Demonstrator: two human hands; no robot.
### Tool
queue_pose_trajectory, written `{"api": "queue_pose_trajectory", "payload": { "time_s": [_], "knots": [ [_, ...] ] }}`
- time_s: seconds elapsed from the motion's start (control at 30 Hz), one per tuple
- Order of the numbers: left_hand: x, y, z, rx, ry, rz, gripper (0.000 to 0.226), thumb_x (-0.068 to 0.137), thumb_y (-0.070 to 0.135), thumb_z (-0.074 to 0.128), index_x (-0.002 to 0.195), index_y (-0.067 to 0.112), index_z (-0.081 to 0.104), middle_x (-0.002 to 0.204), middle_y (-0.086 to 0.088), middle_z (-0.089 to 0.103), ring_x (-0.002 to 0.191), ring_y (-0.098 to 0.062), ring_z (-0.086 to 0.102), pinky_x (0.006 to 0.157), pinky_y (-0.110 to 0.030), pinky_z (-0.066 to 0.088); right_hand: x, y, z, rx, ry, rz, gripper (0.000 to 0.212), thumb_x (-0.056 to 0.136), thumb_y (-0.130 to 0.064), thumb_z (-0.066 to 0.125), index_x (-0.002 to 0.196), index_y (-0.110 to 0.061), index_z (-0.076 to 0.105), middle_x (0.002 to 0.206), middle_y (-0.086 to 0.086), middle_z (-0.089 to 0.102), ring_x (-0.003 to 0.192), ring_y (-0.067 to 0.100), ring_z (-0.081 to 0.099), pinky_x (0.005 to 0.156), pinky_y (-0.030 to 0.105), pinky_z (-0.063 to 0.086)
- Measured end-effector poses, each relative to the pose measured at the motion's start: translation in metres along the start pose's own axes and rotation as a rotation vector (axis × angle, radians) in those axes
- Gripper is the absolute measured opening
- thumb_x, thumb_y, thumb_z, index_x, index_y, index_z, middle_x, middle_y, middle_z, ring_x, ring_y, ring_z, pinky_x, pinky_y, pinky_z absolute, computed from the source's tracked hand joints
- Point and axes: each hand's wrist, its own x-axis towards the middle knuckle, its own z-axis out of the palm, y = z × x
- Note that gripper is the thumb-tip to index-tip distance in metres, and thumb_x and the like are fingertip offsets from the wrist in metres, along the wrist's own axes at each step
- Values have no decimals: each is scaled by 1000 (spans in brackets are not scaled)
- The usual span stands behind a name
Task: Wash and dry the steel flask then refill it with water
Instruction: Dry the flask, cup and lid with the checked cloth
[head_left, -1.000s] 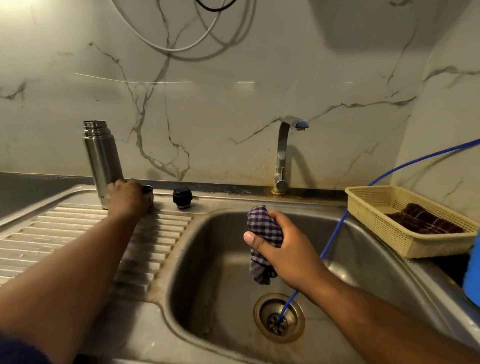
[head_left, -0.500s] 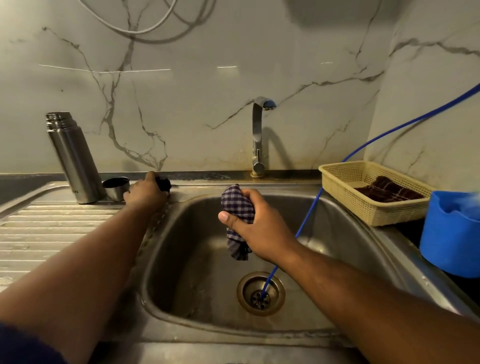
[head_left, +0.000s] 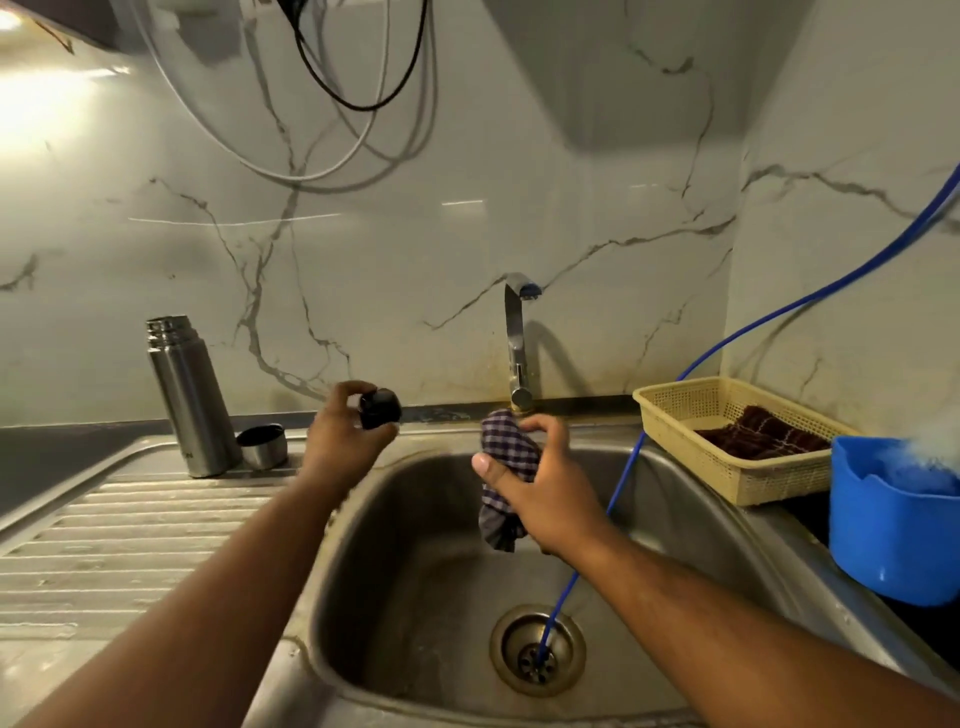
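A: Flask (head_left: 189, 400) position?
B: Upright on the sink's drainboard (head_left: 130, 519), top open, cup (head_left: 262, 447) just beside it. Rigid steel, probably slick when wet; grip mid-body.
A: Hands?
B: Right hand (head_left: 540, 488) clutches the soft checked cloth (head_left: 506, 457); left hand (head_left: 343, 436) pinches the small black stopper (head_left: 381, 409).

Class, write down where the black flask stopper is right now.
Head view, left of centre: the left hand holds the black stopper above the sink's back rim, right of the steel cup and left of the tap.
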Motion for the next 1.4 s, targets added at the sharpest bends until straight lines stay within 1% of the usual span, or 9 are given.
{"api": "queue_pose_trajectory", "payload": {
  "time_s": [0.13, 0.3, 0.43, 0.63, 0.73, 0.87, 0.97, 1.17, 1.4],
  "knots": [
    [-43, 31, 1, -546, -260, -180, 51, 85, -10, 71, 124, 21, 61, 114, -16, 65, 101, -33, 65, 97, -52, 52, 6, -7, -14, 269, 71, 134, 55, 83, -65, 66, 126, -36, 49, 110, -15, 63, 104, 10, 64, 81, 23, 53],
    [-65, 29, 10, -648, -446, -326, 49, 86, 7, 75, 130, 20, 58, 114, -20, 67, 88, -27, 63, 88, -43, 51, 18, 0, -24, 607, 184, 333, 106, 41, -88, 79, 124, -22, 68, 110, 2, 78, 106, 26, 73, 99, 49, 56],
    [-62, 29, 18, -702, -556, -293, 55, 81, 12, 75, 131, 3, 54, 113, -23, 70, 93, -27, 73, 84, -38, 61, 19, 4, -36, 719, 104, 534, 70, 85, -72, 61, 121, -12, 70, 105, 15, 77, 101, 34, 73, 91, 48, 58],
    [-62, 30, 27, -714, -602, -297, 32, 103, 25, 53, 129, 8, 61, 111, -20, 67, 84, -24, 66, 74, -33, 57, 22, 0, -46, 811, 89, 360, 59, 97, -60, 51, 124, -10, 68, 115, 17, 75, 107, 36, 72, 98, 53, 53],
    [-63, 36, 26, -749, -524, -347, 34, 107, 28, 46, 125, 3, 59, 96, -16, 61, 72, -18, 53, 65, -30, 49, 19, -6, -50, 633, 26, 158, 64, 91, -63, 56, 137, -18, 59, 126, 7, 72, 116, 24, 69, 105, 46, 51],
    [-71, 46, 24, -713, -588, -300, 41, 102, 31, 52, 120, -5, 64, 97, -19, 61, 72, -18, 55, 64, -29, 49, -1, -15, -39, 83, -150, -58, 49, 86, -67, 56, 131, -49, 51, 130, -18, 61, 112, -4, 62, 86, 17, 51],
    [-77, 50, 21, -699, -654, -275, 44, 99, 33, 52, 119, -4, 66, 106, -26, 65, 87, -26, 57, 73, -34, 48, -5, -11, -28, -292, -232, -322, 69, 85, -65, 66, 146, -54, 36, 144, -24, 39, 130, -4, 45, 99, 17, 46],
    [-76, 52, 21, -735, -761, -320, 41, 96, 35, 58, 103, -3, 71, 74, -7, 66, 67, -14, 60, 64, -27, 50, -4, -16, -31, -216, -111, -350, 67, 82, -60, 76, 140, -43, 47, 127, -19, 56, 116, -2, 58, 94, 24, 56],
    [-71, 52, 16, -740, -728, -324, 51, 79, 29, 68, 116, -6, 66, 92, -14, 72, 76, -16, 68, 69, -26, 58, -2, -16, -30, -266, -83, -394, 65, 82, -62, 75, 138, -44, 47, 126, -20, 53, 116, -1, 56, 93, 22, 55]
  ]
}}
